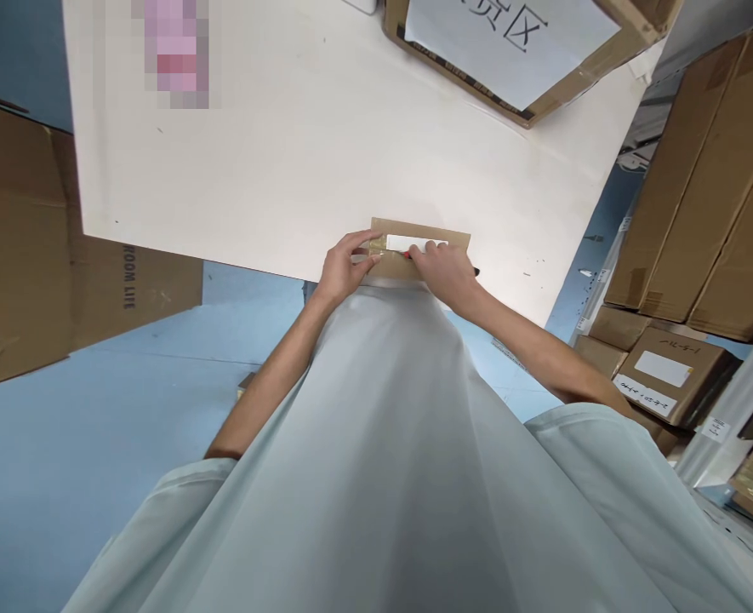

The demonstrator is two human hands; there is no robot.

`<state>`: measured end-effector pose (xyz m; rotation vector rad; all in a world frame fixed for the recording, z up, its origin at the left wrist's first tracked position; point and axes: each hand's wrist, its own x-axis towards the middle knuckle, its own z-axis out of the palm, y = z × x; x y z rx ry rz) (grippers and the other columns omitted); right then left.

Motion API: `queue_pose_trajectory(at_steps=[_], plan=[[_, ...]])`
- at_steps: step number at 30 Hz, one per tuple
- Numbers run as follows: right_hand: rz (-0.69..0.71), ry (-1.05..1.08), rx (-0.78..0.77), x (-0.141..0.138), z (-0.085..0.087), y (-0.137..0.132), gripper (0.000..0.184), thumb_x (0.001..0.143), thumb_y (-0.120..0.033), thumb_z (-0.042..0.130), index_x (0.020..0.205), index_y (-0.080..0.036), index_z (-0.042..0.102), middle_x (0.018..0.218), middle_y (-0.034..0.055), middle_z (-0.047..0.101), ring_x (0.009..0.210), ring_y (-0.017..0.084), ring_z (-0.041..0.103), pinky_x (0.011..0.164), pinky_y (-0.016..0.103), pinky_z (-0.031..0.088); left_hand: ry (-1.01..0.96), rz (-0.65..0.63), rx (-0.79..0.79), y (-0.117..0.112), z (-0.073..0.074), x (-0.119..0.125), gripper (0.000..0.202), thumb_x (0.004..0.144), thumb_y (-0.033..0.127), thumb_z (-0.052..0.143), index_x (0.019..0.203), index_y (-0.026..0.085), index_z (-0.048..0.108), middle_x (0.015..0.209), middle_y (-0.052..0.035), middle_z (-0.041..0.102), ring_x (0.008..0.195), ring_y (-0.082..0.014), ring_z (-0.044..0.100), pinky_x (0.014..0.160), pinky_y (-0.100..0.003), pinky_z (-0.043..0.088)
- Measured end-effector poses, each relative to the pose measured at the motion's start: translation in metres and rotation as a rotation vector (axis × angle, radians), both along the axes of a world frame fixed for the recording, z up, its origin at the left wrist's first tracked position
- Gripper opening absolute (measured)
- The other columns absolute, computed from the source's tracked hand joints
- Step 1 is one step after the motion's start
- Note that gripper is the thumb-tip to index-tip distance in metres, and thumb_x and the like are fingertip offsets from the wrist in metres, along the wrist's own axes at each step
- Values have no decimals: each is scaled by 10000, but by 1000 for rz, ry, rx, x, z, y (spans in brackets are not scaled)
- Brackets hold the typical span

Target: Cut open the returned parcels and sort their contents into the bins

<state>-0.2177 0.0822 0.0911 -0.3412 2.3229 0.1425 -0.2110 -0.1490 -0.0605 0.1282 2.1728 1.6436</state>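
- Flat, rectangular cardboard box (396,267) at the smooth white table's (254,153) near edge, long axis left-right.
- Right hand (443,267): clenched round a slim red-and-black tool (406,254), pointing left.
- Left hand (345,266): fingers at the box's left end; whether gripping, I can't tell.

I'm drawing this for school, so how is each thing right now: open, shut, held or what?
Left hand: part open, touching the small box's left end.
Right hand: closed around the red tool.
Red tool: held, over the small box.
Small box: on the table, looks shut.
Big box: on the table, sheet of paper on it; can't tell if open.
ROOM LIFE carton: can't tell if open.
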Motion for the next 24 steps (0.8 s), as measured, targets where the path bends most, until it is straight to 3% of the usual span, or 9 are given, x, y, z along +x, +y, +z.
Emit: queue_pose_trajectory(at_steps=[4,7,11,15,18,21,24], plan=[[-64,-3,123,12,5,50,580,1091,20,364,1571,-118,660,1389,279,763,1221,368,748,858,401,439,4,10,13,2,-4,-6,500,1006,432,814,1479,270,790,1574,-130,730,1128,-254,794,1089,-483,687],[-56,-3,149,26,8,83,583,1115,-11,365,1610,-154,639,1351,255,774,1188,356,742,827,393,417,-29,-7,44,5,-3,-7,495,990,415,821,1465,276,797,1575,-122,734,1118,-249,797,1036,-449,700],[-65,42,177,45,5,110,520,1188,-121,329,1586,-182,658,1306,236,781,1120,330,731,797,384,389,-49,-10,40,7,-2,-6,503,990,425,816,1470,277,795,1587,-130,723,1117,-252,797,939,-400,704],[-105,60,186,53,-2,129,502,1232,-227,299,1552,-200,685,1272,219,787,1053,317,722,761,381,357,-47,-25,37,7,-4,-8,521,983,445,825,1474,272,791,1591,-142,717,1113,-257,797,947,-410,700],[-157,97,120,53,-16,146,499,1253,-320,312,1553,-220,698,1281,202,796,1063,322,724,765,377,368,-39,-30,32,7,-6,-13,539,989,444,814,1495,260,780,1591,-149,721,1115,-261,803,1023,-446,690],[-234,142,-39,55,-38,161,468,1246,-365,380,1550,-237,712,1296,167,812,1124,325,736,798,366,422,-32,-39,24,7,-8,-19,544,978,437,818,1487,250,785,1565,-141,747,1156,-273,806,1106,-472,665],[-375,211,-242,66,-68,166,456,1225,-342,405,1525,-210,722,1339,161,819,1186,319,744,890,364,502,-49,-40,22,6,-10,-23,571,952,488,837,1467,246,790,1554,-141,761,1123,-277,815,1067,-465,680]])
